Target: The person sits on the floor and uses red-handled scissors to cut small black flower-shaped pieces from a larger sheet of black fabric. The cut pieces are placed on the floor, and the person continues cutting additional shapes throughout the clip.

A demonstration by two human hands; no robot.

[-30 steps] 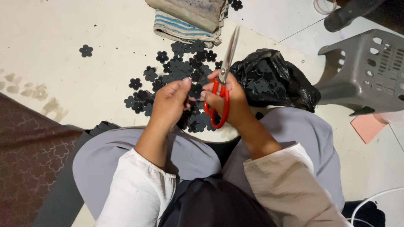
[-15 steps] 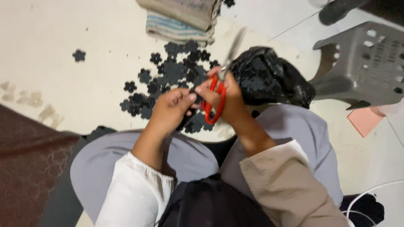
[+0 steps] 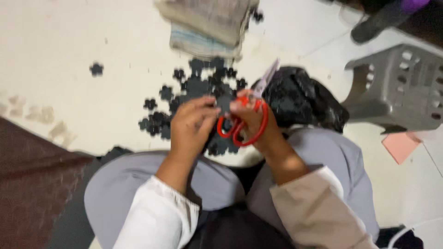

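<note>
Here I see the right hand point(image 3: 258, 124) clenched through the red handles of the scissors point(image 3: 244, 121), blades angled up toward the black plastic bag point(image 3: 300, 99). The left hand point(image 3: 194, 127) pinches a black flower-shaped cutout point(image 3: 224, 102) at the blades, above the pile of cutouts point(image 3: 194, 92) on the floor point(image 3: 69, 46).

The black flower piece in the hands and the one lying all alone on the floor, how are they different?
The flower piece in the hands is pinched up off the floor between the left hand and the right hand, beside the red scissors. The lone flower piece lies flat on the pale floor, touched by nothing and apart from the pile. Both are dark, lobed cut-outs.
</note>
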